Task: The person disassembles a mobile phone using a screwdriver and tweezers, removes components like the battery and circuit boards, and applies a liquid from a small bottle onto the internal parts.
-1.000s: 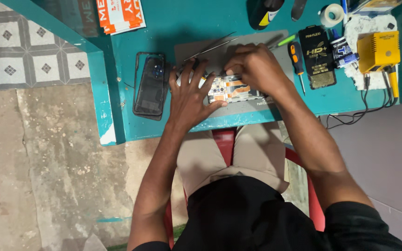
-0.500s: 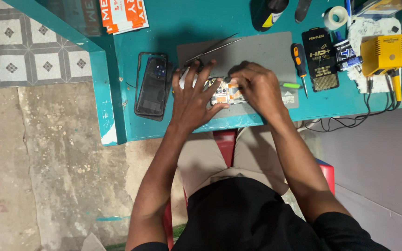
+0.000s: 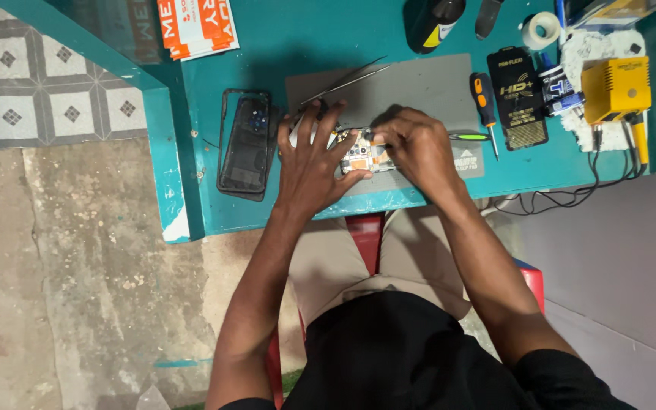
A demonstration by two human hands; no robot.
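A teal counter (image 3: 267, 45) carries a repair bench's clutter: a clear phone case (image 3: 244, 143) lies near its left edge, an orange-and-white printed packet (image 3: 195, 26) at the far side, and metal tweezers (image 3: 343, 82) rest on a grey work mat (image 3: 434, 87). To the right sit an orange-handled screwdriver (image 3: 484, 99), a flat black battery pack (image 3: 519, 97), a roll of white tape (image 3: 542, 30) and a yellow box-shaped tool (image 3: 615, 89) with trailing black cables (image 3: 563, 199). Patterned tiles (image 3: 32, 99) meet bare concrete floor (image 3: 77, 288) below.
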